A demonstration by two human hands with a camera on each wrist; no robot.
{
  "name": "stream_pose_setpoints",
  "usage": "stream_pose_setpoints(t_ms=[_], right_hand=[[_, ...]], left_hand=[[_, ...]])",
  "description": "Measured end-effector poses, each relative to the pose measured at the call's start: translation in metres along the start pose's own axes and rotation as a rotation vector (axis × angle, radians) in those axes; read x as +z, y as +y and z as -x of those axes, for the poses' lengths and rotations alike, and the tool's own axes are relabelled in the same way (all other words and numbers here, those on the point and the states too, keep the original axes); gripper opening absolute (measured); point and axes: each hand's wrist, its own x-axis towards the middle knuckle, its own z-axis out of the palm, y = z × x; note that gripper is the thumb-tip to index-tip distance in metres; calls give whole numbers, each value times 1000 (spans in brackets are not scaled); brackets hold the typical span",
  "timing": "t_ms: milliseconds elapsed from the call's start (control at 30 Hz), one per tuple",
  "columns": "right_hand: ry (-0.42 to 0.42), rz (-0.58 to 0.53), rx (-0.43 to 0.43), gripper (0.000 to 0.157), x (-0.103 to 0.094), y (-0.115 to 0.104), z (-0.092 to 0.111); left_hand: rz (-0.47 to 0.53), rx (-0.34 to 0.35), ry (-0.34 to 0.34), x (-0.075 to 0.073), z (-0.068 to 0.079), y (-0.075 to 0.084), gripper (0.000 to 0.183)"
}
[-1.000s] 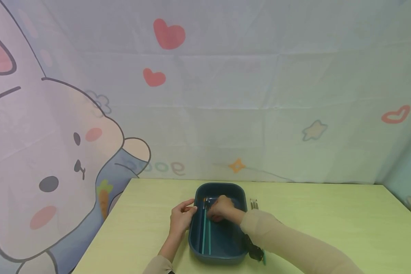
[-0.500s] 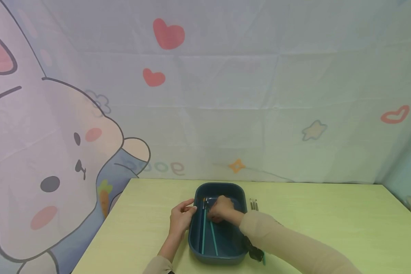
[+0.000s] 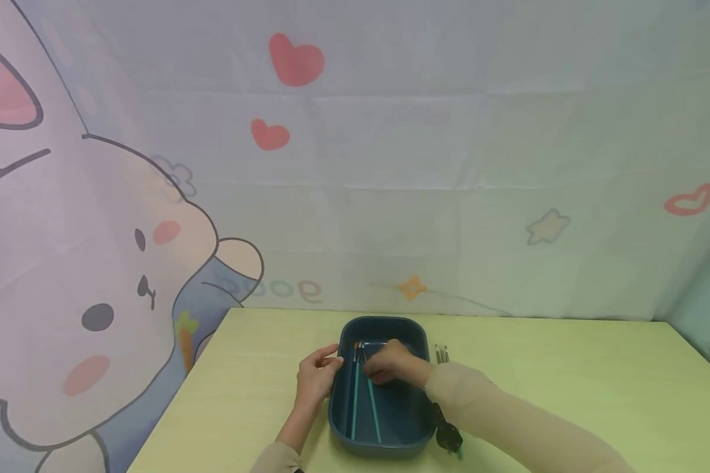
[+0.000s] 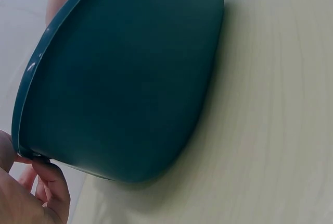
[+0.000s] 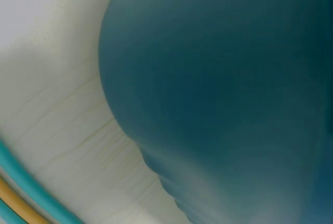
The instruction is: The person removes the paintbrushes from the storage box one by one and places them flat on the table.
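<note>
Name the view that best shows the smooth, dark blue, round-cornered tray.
The head view: it shows most of the tray's rim and interior, though the right hand covers part of the tray. The left wrist view shows its outer wall and some rim; the right wrist view, only a blurred close-up.

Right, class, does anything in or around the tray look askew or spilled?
One teal brush at the right hand slants in the blue tray, out of line with the straighter brush beside it. I see no spill.

Head view forward and down — wrist views close on the same tray [image 3: 380, 449].
</note>
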Motion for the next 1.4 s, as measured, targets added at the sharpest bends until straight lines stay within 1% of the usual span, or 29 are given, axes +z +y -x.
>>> stream_pose_setpoints(t_ms=[167,367,567,700,833,933,1067,1233,1400], right_hand=[[-14,4,35,23,-2,-2,2],[-24,0,51,22,-4,-3,2],[-22,-17,72,26,-6,-2,-1],[-42,-58,81,30,-10,-2,-3],[-64,-98,71,32,-16,-2,-5],[-75,-127,57,28,-21,-2,-6],[-82,-172,58,26,-27,-5,-6],[-91,-161,63,26,-32,-9,-2],[-102,-163,42,25,-33,-14,3]], left_hand=[[-10,-1,9,1,1,0,30],[-13,-5,22,2,1,1,31],[-10,-3,20,3,1,1,31],[-12,1,19,3,1,1,31],[-18,6,20,3,0,0,31],[-18,7,18,2,-1,-1,31],[-10,5,10,2,-1,-2,31],[-12,0,4,2,-1,-2,32],[-19,1,2,2,-2,-2,31]])
